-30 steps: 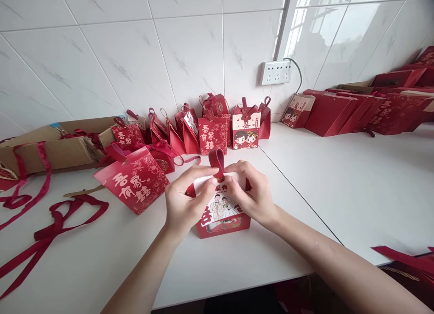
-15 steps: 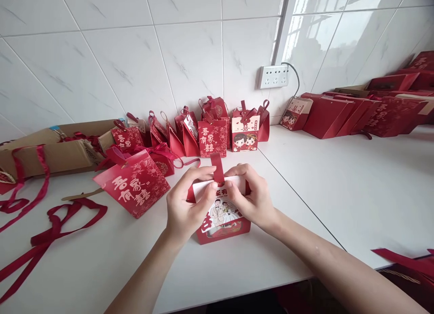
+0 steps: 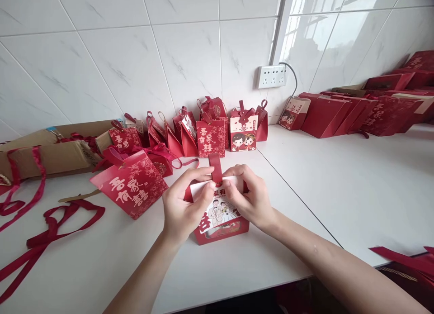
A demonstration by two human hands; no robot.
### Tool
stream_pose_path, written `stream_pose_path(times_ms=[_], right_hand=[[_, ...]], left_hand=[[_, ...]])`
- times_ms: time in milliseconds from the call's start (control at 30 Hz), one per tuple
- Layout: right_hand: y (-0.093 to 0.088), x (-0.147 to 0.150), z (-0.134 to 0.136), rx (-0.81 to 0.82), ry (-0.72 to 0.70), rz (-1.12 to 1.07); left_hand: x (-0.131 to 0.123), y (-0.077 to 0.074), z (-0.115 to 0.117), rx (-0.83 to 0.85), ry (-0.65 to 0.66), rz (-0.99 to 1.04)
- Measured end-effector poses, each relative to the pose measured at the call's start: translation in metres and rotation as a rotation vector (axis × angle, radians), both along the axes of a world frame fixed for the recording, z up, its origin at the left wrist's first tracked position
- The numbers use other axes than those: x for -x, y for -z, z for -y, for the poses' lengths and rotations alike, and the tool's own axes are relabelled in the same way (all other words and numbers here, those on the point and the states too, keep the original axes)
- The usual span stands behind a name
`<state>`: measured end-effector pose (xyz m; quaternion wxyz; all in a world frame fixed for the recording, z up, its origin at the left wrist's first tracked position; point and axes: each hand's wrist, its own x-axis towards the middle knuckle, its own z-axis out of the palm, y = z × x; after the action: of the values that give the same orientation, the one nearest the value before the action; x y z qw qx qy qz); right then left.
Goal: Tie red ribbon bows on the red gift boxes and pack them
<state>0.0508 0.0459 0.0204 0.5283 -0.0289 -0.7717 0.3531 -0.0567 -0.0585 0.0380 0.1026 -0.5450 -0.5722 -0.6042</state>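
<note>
A small red and white gift box with a printed bridal couple and a clear window low on its front stands on the white table. My left hand grips its top from the left, thumb on the front and fingers behind. From the right, my right hand pinches the same top edge, its thumb close to the left one. Between the thumbs a red ribbon loop rises from the box top. Fingertips behind the box are hidden.
A red box leans at the left beside loose red ribbon. Several finished-looking gift boxes line the wall, with cardboard cartons at far left. Red flat-sided boxes stand at back right, below a socket strip.
The whole view has shifted slightly, so everything sits a little further left. Both hands keep the same grip on the box.
</note>
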Motion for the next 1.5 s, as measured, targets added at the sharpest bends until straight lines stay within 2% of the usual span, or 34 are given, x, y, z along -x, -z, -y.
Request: stream_pose_path(times_ms=[233, 633, 800, 1000, 1067, 1200, 1400, 1500], right_hand=[[0.000, 0.000, 0.001, 0.064, 0.008, 0.027], [0.000, 0.000, -0.001, -0.011, -0.035, -0.020], [-0.001, -0.003, -0.001, -0.025, -0.063, -0.020], [-0.019, -0.006, -0.008, -0.076, -0.075, 0.093], [-0.029, -0.005, -0.008, -0.019, -0.105, 0.130], [-0.039, 0.000, -0.005, 0.219, -0.273, 0.150], [-0.036, 0.003, -0.003, 0.449, -0.426, 0.071], [-0.034, 0.001, -0.003, 0.499, -0.432, 0.057]], left_hand=[[-0.002, -0.002, 0.000, 0.010, 0.023, 0.069], [-0.003, 0.000, -0.001, -0.016, 0.044, 0.106], [-0.002, 0.001, 0.000, 0.022, 0.031, 0.103], [-0.001, 0.004, 0.000, 0.018, 0.015, 0.115], [-0.001, 0.005, 0.000, 0.012, 0.034, 0.119], [-0.002, 0.002, 0.000, -0.001, 0.074, 0.118], [-0.004, -0.004, 0.000, 0.036, 0.021, 0.045], [-0.004, -0.004, 0.000, 0.027, -0.004, 0.007]])
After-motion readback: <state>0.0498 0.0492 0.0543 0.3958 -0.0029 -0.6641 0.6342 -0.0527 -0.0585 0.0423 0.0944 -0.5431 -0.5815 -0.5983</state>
